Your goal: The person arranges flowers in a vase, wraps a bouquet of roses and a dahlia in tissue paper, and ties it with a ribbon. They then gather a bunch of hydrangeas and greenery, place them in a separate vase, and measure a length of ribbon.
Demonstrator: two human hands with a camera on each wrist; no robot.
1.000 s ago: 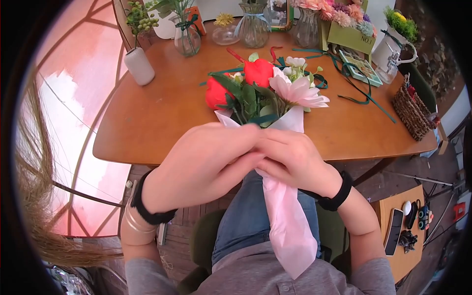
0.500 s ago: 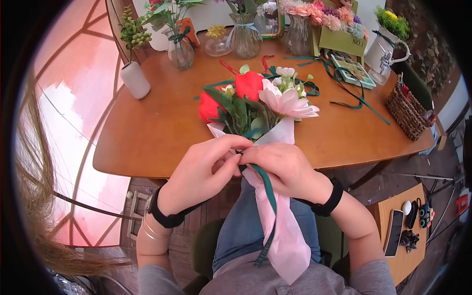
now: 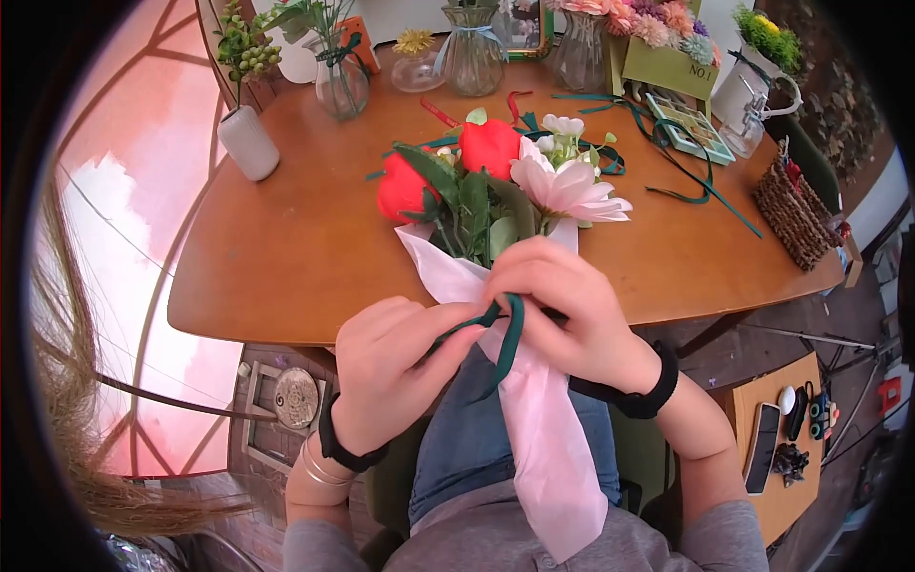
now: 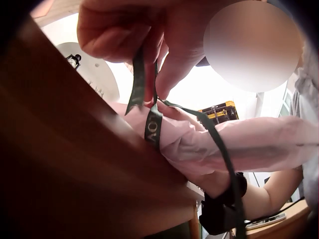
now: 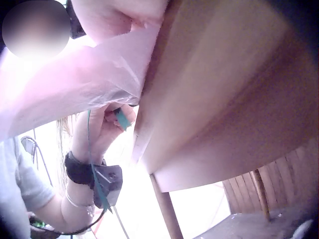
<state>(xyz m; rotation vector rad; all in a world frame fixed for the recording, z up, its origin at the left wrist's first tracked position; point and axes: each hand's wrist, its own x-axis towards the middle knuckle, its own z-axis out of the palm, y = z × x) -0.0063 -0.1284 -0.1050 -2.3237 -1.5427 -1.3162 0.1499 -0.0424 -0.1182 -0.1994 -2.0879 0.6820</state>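
A bouquet wrapped in pink paper (image 3: pixel 553 458) lies over the person's lap, with red flowers (image 3: pixel 491 148), a pale pink flower (image 3: pixel 569 188) and green leaves at its top. Around its narrow waist runs a dark green ribbon (image 3: pixel 512 334), which stands up in a loop between the hands. The left hand (image 3: pixel 396 357) pinches the ribbon between thumb and fingers on the left side. Opposite it, the right hand (image 3: pixel 562 300) holds the ribbon at the loop, its fingers curled over the wrapping. In the left wrist view, lettering shows on the ribbon (image 4: pixel 153 130) and a long tail hangs down.
Behind the bouquet on the wooden table (image 3: pixel 295 248) lie loose green ribbons (image 3: pixel 705 181). Glass vases (image 3: pixel 474 57) and a green flower box (image 3: pixel 670 69) line the back. A wicker basket (image 3: pixel 799 210) stands at the right edge. A phone (image 3: pixel 762 448) lies on a side table.
The hands, close together a second ago, have drawn slightly apart. A ribbon tail hung down over the paper half a second ago; now a loop of ribbon shows between the fingers.
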